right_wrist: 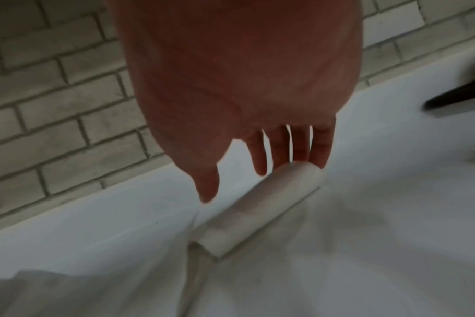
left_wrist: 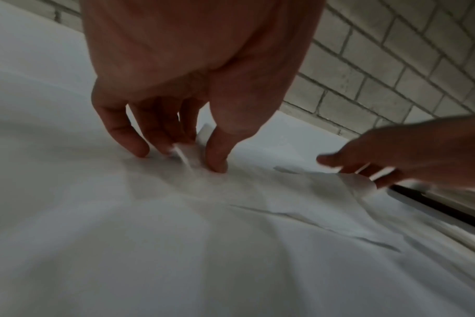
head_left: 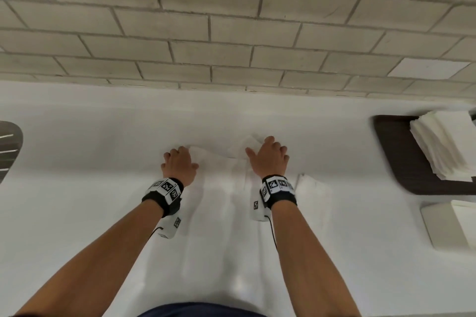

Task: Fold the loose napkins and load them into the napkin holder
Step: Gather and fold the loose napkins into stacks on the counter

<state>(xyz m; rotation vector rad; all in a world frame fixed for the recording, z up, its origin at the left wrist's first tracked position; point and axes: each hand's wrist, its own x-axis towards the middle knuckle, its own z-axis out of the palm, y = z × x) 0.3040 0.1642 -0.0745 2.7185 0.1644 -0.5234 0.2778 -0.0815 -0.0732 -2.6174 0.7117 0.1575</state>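
The far-left corner of the napkin [head_left: 219,175] is being pinched by the left hand [head_left: 178,163], apparently to anchor it for folding. The far-right corner, curled over, is being touched by the straight fingers of the right hand [head_left: 269,157], probably to flatten it

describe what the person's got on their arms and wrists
Both forearms are bare, with no sleeves. Each wrist carries a black band: the left wristband and the right wristband are ringed with white tiles printed with black square codes. A small white camera unit with a thin black cable hangs under each band. No rings or gloves show.
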